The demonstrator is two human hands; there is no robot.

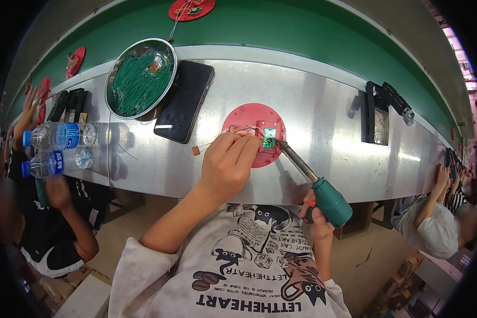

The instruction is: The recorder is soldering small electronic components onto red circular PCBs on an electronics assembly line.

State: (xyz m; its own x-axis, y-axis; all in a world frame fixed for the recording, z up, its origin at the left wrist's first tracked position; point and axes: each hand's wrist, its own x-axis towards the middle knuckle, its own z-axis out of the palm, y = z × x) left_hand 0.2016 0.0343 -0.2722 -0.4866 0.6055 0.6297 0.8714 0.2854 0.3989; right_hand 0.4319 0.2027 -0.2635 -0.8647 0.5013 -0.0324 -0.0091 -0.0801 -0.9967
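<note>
A red round plastic disc point(245, 115) lies on the steel bench and carries a small green circuit board point(269, 137). My left hand point(227, 163) rests on the disc's left edge and pinches thin orange wires point(242, 131) that reach the board. My right hand point(316, 214), below the bench edge, grips the green handle of a soldering iron point(331, 200). Its metal shaft slants up and left, with the tip touching the green board.
A round metal bowl of green wires point(141, 77) and a black phone point(184, 100) lie at the back left. Two water bottles point(58, 148) lie at the left. A black fixture point(379, 108) stands at the right. Other people work on both sides; red discs ride the green belt point(302, 32).
</note>
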